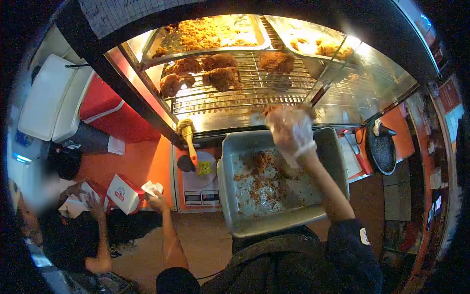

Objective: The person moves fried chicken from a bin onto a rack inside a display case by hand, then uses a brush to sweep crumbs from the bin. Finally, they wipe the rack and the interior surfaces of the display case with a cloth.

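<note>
My right hand (293, 131), in a clear plastic glove, is raised over the far rim of a grey tray (228, 171) strewn with fried crumbs. It grips the handle end of metal tongs (327, 78) that slant up over the wire rack (235, 100). Several pieces of fried chicken (220, 77) lie on that rack inside the lit display case. My left hand (156, 195) is down at the left, closed on a folded white paper (152, 187) beside a white and red box (122, 193).
Another person (73, 230) at the lower left handles a white paper with both hands. A brush with an orange handle (189, 139) lies left of the tray. Metal pans of fried food (210, 33) sit higher in the case. A dark pan (382, 151) stands at the right.
</note>
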